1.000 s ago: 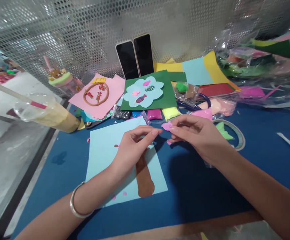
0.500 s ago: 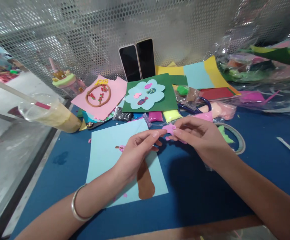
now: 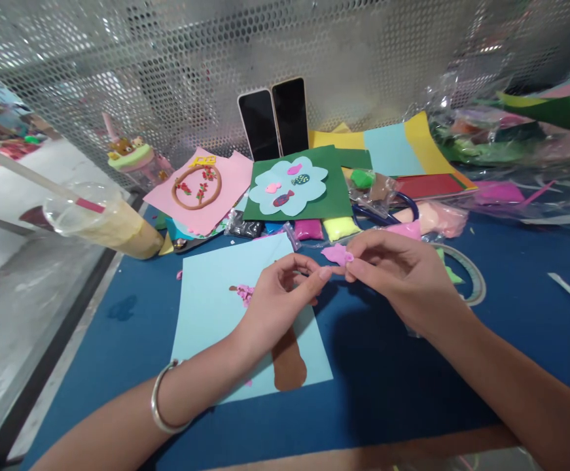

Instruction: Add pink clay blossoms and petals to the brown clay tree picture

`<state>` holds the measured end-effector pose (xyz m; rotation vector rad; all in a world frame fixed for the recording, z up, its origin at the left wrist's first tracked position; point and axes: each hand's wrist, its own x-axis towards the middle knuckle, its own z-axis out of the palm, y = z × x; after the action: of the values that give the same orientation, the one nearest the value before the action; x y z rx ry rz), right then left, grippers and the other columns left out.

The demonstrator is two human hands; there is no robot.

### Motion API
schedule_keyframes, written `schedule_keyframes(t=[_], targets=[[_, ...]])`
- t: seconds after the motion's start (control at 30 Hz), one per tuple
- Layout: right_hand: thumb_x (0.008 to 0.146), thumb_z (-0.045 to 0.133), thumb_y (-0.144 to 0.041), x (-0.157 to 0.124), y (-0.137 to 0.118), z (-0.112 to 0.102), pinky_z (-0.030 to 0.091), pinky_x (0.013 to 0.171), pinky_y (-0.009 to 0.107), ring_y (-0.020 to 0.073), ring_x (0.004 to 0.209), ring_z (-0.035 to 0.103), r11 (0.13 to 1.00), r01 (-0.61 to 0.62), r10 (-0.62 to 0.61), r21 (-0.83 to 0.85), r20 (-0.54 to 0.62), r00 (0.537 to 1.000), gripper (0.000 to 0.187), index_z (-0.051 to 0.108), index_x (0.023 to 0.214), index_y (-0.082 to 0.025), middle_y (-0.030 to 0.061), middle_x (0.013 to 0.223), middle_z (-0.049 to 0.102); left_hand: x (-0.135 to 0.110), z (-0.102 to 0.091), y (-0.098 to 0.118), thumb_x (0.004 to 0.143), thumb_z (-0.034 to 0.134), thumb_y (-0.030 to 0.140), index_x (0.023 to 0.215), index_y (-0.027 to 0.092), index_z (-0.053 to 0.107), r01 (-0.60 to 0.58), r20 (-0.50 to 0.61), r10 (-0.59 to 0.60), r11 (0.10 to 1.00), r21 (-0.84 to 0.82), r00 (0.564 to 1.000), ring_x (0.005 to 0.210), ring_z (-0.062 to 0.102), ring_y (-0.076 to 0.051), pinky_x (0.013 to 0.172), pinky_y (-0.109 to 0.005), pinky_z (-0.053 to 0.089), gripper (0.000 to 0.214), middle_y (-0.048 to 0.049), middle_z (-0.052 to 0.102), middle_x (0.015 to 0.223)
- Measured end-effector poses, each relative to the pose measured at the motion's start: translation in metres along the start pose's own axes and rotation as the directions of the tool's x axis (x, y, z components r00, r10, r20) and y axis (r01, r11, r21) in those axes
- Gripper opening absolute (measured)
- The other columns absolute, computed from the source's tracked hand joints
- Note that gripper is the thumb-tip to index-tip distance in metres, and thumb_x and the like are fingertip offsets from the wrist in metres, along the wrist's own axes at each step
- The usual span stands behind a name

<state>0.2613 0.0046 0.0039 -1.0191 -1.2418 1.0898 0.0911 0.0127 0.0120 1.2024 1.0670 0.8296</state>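
Note:
My right hand (image 3: 402, 278) pinches a small lump of pink clay (image 3: 336, 254) between thumb and fingers above the blue table. My left hand (image 3: 279, 302) meets it, thumb and forefinger closed in a pinch at the clay's left edge; whether a bit of clay sits between them I cannot make out. Under the left hand lies a light blue sheet (image 3: 206, 307) with a brown clay trunk (image 3: 288, 366) and a small pink clay patch (image 3: 244, 294) at a branch tip.
A green card with a blue cloud and clay fish (image 3: 298, 186), a pink card with a clay ring (image 3: 197, 188), two phones (image 3: 275, 121), clay bags (image 3: 324, 229), a tape roll (image 3: 471, 281), a plastic cup (image 3: 103, 226) and crinkled wrapping (image 3: 510, 150) crowd the back.
The hands have shifted slightly right and the left fingers have closed in on the pink clay. The pink patch on the sheet shows more as the left hand moved off it.

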Motion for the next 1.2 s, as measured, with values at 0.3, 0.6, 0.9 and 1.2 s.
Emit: schedule_keyframes(t=[0.3,0.6,0.9,1.2], targets=[[0.077,0.073,-0.023,-0.002,-0.001,0.002,0.058,0.070,0.026,0.0103,0.062,0.057,1.000,-0.010,0.010,0.009,0.033,0.999,0.007,0.068,0.074,-0.026,-0.0020,0.076,0.063,0.000,0.001,-0.001,0.075,0.074,0.045,0.078,0.016,0.064,0.024,-0.015,-0.024,1.000,0.013,1.000,0.066,0.055,-0.011,0.060,-0.021,0.048,0.031,0.0000,0.059,0.072],[0.075,0.074,-0.021,-0.002,-0.001,0.002,0.057,0.068,0.023,0.0100,0.061,0.059,1.000,-0.016,0.015,-0.023,-0.024,1.000,0.007,0.068,0.073,-0.024,-0.0015,0.074,0.065,-0.001,0.001,0.000,0.079,0.073,0.041,0.077,0.016,0.064,-0.035,-0.031,0.035,0.999,0.016,0.999,0.065,0.053,-0.010,0.059,-0.018,0.046,0.027,0.0007,0.059,0.069],[0.069,0.080,-0.025,-0.003,-0.001,0.009,0.054,0.061,0.021,0.0093,0.058,0.059,0.972,-0.189,0.189,0.138,0.009,0.982,0.011,0.069,0.070,-0.024,-0.0041,0.061,0.062,-0.002,0.002,0.000,0.083,0.071,0.035,0.080,0.017,0.066,-0.189,-0.118,0.184,0.981,-0.033,0.976,0.060,0.052,-0.007,0.057,-0.018,0.045,0.019,0.0019,0.061,0.071],[0.072,0.080,-0.026,-0.005,0.003,0.015,0.050,0.060,0.018,0.0073,0.060,0.059,0.938,-0.262,0.246,0.228,0.097,0.964,0.012,0.069,0.078,-0.025,-0.0047,0.066,0.062,-0.006,0.005,-0.002,0.082,0.072,0.033,0.080,0.017,0.067,-0.218,-0.139,0.207,0.974,-0.070,0.969,0.058,0.051,-0.007,0.054,-0.019,0.043,0.016,0.0022,0.061,0.069]])
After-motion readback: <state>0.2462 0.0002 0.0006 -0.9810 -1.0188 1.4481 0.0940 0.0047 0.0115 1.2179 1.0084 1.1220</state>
